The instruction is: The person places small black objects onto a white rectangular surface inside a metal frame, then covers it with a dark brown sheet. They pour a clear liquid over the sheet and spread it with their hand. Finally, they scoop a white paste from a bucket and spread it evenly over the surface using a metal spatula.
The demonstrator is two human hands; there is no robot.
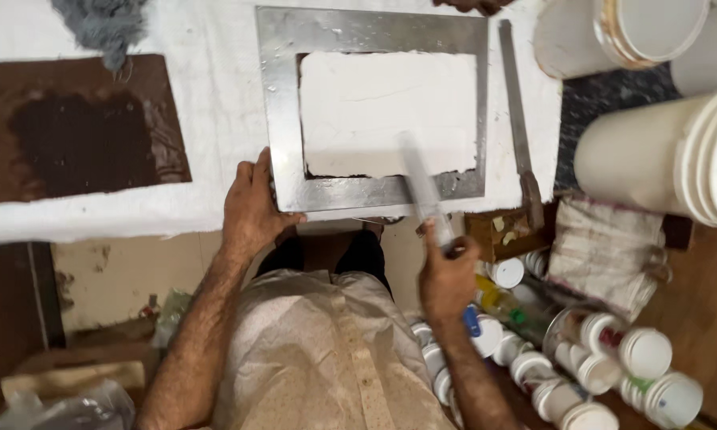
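Note:
A square metal frame lies on a white cloth-covered table, with a slab of white paste filling its opening. My left hand presses on the frame's near left corner. My right hand grips a long flat blade, blurred with motion, whose tip reaches over the frame's near edge and the white paste.
A long metal knife lies right of the frame. White buckets stand at the right. Several small white-lidded jars crowd the floor at lower right, beside a cloth bag. A brown sheet lies at left.

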